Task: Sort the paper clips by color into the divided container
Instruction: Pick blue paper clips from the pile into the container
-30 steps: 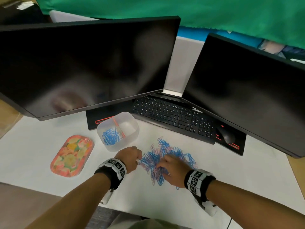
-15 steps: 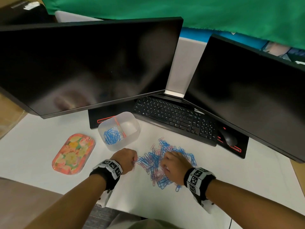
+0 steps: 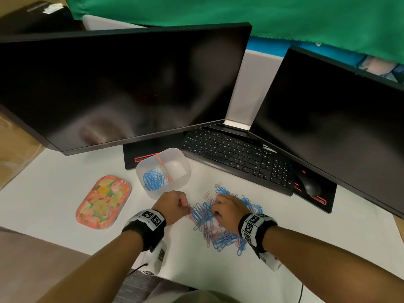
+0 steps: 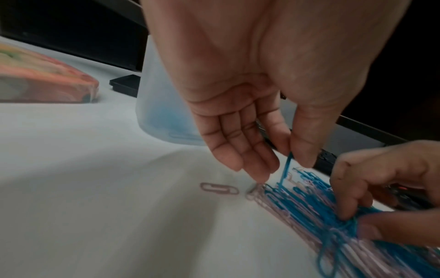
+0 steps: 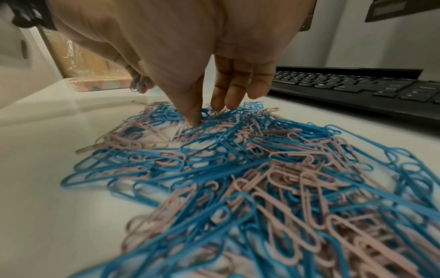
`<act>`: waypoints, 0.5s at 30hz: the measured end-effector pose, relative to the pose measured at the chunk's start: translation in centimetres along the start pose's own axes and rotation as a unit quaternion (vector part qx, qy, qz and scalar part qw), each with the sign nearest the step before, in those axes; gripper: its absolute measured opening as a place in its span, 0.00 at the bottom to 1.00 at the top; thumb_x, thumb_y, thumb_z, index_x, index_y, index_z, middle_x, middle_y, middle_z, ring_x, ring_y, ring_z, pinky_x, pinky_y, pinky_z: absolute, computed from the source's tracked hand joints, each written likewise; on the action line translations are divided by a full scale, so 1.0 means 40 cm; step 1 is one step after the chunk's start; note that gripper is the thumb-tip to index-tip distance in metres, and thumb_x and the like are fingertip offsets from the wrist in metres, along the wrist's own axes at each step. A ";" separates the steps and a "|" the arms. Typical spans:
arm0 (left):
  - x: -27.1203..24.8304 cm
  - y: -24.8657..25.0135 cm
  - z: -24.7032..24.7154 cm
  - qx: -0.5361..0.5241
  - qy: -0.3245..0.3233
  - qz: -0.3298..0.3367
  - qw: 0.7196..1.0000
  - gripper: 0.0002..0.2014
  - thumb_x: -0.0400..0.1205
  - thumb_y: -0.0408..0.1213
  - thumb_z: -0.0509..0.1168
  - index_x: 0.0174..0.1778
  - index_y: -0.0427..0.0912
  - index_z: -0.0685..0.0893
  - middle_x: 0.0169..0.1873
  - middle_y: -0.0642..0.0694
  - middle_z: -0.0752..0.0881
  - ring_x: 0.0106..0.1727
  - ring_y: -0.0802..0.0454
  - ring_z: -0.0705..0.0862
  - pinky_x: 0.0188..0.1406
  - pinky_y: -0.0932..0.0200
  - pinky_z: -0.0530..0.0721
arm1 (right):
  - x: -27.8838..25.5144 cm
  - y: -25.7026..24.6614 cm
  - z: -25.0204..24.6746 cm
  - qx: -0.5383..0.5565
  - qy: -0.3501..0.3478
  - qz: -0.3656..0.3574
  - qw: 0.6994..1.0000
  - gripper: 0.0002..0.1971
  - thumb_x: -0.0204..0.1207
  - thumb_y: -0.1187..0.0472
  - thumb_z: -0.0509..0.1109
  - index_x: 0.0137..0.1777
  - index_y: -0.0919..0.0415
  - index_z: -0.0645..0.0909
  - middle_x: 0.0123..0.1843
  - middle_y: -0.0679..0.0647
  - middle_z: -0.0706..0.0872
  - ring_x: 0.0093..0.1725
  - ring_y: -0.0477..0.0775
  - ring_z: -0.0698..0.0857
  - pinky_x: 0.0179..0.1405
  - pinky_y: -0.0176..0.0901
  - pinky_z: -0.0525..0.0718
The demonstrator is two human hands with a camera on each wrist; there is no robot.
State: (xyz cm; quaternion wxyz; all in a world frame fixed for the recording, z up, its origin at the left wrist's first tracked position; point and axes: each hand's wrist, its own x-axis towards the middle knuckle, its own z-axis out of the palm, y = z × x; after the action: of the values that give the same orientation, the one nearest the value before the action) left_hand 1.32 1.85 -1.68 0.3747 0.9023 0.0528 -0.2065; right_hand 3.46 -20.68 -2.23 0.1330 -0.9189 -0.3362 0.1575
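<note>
Left hand [image 4: 250,116], fingers pointing down, pinches a blue paper clip [image 4: 287,167] between thumb and forefinger. Right hand [image 5: 202,62] digs thumb and fingertips into the wiry pink-blue clip pile [image 5: 250,178] beneath it; its grasp is unclear. Translucent divided container [image 3: 162,171] sits just beyond the left hand.

Very little here can be read. The bands on both my wrists, the left wristband [image 3: 153,218] and the right wristband [image 3: 254,224], carry square black-and-white coded markers, which are patterns rather than letters or numbers. The keyboard [image 3: 236,155] at the back of the worktop has white legends on its black keys, but they are too small and soft for me to make out, both from my head and from my right wrist. A dark box [image 3: 35,16] at the top left bears a pale label, and its print is too small to read.
</note>
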 end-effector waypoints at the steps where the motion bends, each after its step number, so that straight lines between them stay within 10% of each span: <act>1: 0.000 0.001 0.000 -0.008 0.006 -0.004 1.000 0.13 0.72 0.42 0.76 0.28 0.48 0.79 0.30 0.50 0.87 0.33 0.55 0.82 0.35 0.64 0.81 | -0.001 0.002 -0.001 0.007 0.002 -0.002 1.000 0.09 0.78 0.63 0.65 0.49 0.60 0.87 0.47 0.54 0.81 0.50 0.56 0.78 0.49 0.47 0.79; 15: 0.026 0.017 0.023 -0.247 -0.031 -0.098 0.964 0.14 0.83 0.24 0.52 0.48 0.43 0.81 0.35 0.43 0.81 0.34 0.46 0.87 0.48 0.47 0.88 | -0.032 0.016 -0.058 0.286 0.055 0.142 0.946 0.15 0.72 0.67 0.72 0.35 0.44 0.75 0.34 0.42 0.79 0.34 0.38 0.77 0.36 0.25 0.73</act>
State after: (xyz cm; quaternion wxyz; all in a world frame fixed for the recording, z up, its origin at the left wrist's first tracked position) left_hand 2.11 0.65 -2.25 0.5656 0.7653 0.1786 -0.2501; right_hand 3.80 -22.32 -0.09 0.3847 -0.8878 -0.1351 0.2134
